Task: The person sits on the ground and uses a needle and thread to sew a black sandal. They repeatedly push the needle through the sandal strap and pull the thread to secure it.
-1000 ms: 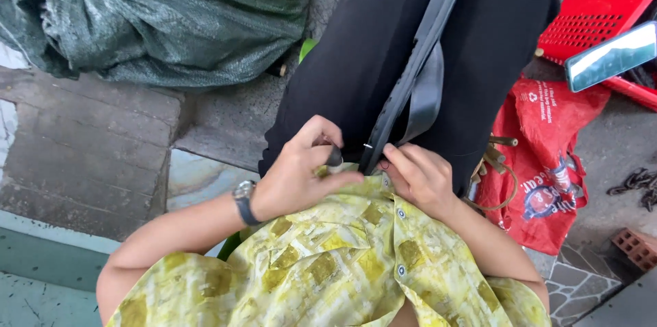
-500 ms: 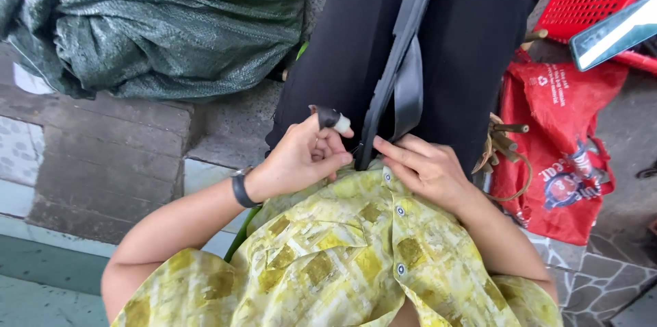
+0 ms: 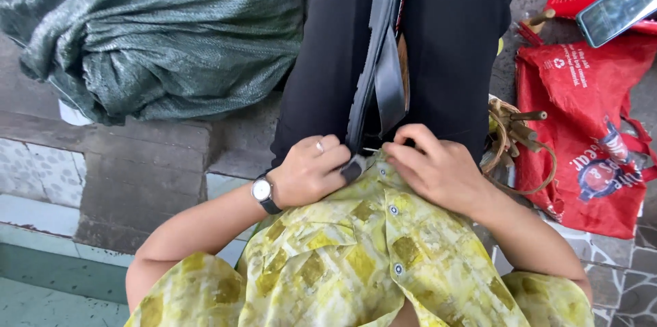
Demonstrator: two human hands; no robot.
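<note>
On lap, against black trousers point(image 3: 445, 39): grey strap point(image 3: 380, 60), lower end clenched in left hand point(image 3: 308, 173); right hand point(image 3: 438, 169) pinching yellow shirt point(image 3: 369, 258) hem just beside; red bag point(image 3: 582, 128) at right

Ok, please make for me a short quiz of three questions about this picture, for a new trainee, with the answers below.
1. True or false: the left hand wears a wristwatch.
2. What lies at the top left of the view? A) a blue bucket B) a green woven sack C) a wooden crate
3. Fill the gap: the right hand rests at the hem of the yellow patterned ____.

Key
1. True. The left hand also wears a ring and closes on the end of the dark strap that lies over the black trousers.
2. B.
3. Shirt. A red bag lies beside it on the right.
</note>
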